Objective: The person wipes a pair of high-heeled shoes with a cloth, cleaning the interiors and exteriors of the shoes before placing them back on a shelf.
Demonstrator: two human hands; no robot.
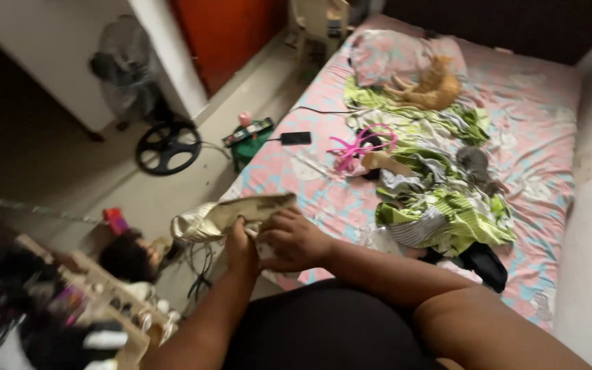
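While both hands meet at the near-left corner of the bed, the left hand [241, 247] is closed around the lower edge of a pale beige-and-cream crumpled cloth item with a shiny folded end [231, 216]; its fingers curl up into the fabric from beneath. The right hand [294, 240] lies just beside it, touching, fingers bent down over the same piece, thumb side toward the left hand. Both grips look shut on the cloth, though how much fabric each pinches cannot be told.

The cloth's long axis runs left to right, slightly uphill toward the right; most of it extends up and to the left of the 2 hands, and the shiny end overhangs the bed edge above the floor. The left hand is nearer that free end; the right hand holds the end nearer the bed.

Outward on the pink patterned bedsheet [536, 116]: a green-and-white striped heap of clothes [440, 212] well to the right of the hands, a pink plastic hanger [361, 145] above them, a black phone [296, 138] near the bed edge, an orange cat [433, 85] and a grey kitten [477, 168] further off. A standing fan [131, 75] is on the floor, left, well apart.
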